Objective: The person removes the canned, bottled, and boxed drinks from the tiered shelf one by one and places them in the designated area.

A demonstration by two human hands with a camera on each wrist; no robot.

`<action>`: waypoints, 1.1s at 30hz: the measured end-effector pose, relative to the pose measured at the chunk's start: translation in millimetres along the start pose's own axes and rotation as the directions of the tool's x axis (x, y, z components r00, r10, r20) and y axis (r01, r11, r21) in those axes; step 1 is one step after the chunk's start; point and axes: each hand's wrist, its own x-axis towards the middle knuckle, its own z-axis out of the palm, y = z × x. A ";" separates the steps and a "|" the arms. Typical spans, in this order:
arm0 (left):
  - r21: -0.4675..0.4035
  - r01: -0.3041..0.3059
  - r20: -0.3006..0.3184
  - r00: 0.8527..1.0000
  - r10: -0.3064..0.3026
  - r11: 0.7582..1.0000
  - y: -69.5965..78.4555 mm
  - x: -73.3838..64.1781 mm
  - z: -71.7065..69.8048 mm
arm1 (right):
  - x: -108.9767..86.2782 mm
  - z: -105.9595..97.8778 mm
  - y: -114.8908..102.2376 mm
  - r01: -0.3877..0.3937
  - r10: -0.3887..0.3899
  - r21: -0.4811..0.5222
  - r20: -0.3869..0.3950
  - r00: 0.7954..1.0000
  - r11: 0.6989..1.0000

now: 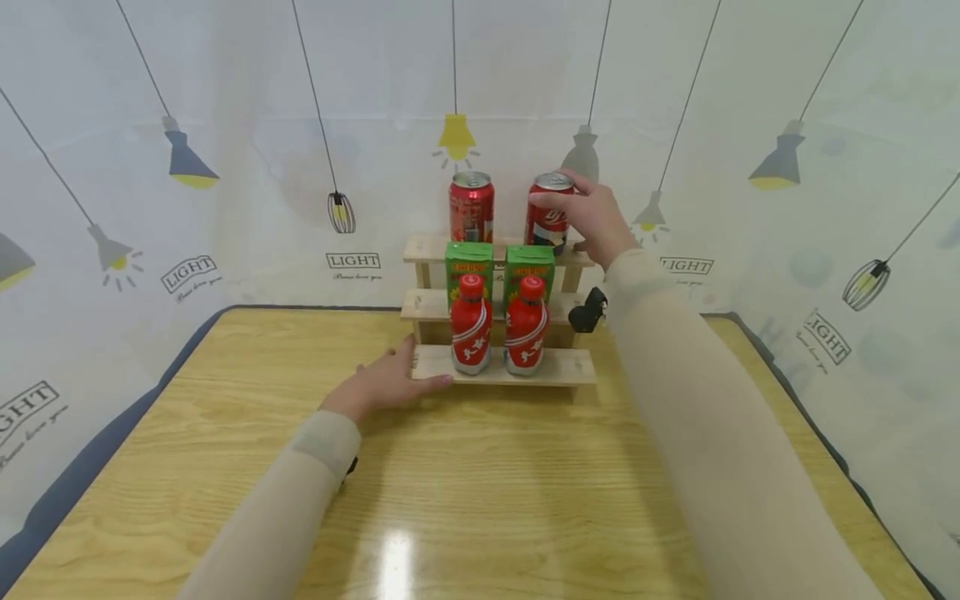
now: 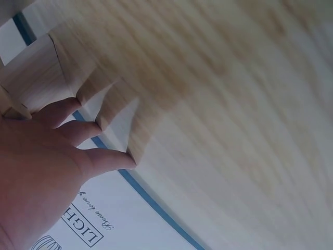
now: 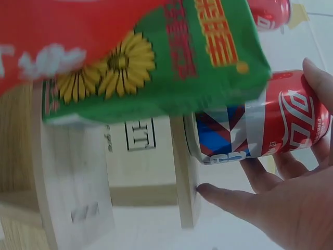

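A wooden three-tier rack (image 1: 573, 364) stands at the back of the table. On its top board are two red soda cans; my right hand (image 1: 597, 218) holds the right soda can (image 3: 296, 112) by its upper part. The can is upright with its base at the board, and one finger touches the board's edge. The left soda can (image 1: 472, 208) stands apart from it. My left hand (image 1: 386, 381) rests at the left end of the bottom board, its thumb along the front edge. In the left wrist view, its straight, spread fingers (image 2: 106, 160) touch the table.
Two green drink cartons (image 1: 529, 260) stand on the middle tier. Two red bottles (image 1: 471, 329) with red caps stand on the bottom tier, partly covering the cartons. The wooden table (image 1: 480, 500) meets a white cloth backdrop (image 1: 247, 167) printed with lamps.
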 end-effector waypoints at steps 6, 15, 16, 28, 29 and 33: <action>-0.001 0.010 0.007 1.000 -0.010 1.000 -1.0 -1.4 -0.8 | -0.3 -17.0 4.1 -0.040 0.040 0.018 -0.031 0.999 0.999; -0.008 0.006 0.008 1.000 -0.006 1.000 -1.6 2.5 0.0 | -0.3 -43.8 9.4 -0.048 0.051 0.191 -0.014 0.999 0.980; -0.011 0.006 0.010 1.000 -0.006 1.000 -1.5 2.8 0.2 | -0.7 -46.4 9.9 -0.048 0.052 0.198 -0.015 0.999 0.979; -0.028 0.014 0.008 1.000 -0.014 1.000 1.8 0.0 -0.9 | -9.8 -91.0 31.2 -0.013 0.043 0.289 -0.097 0.994 0.957; -0.025 0.016 0.011 1.000 -0.016 1.000 2.1 -0.3 -0.6 | -10.4 -96.8 34.4 -0.013 0.046 0.293 -0.104 0.993 0.956; -0.020 0.021 0.017 1.000 -0.021 1.000 1.6 -1.1 -0.8 | -14.1 -121.6 46.4 -0.016 0.057 0.312 -0.122 0.991 0.950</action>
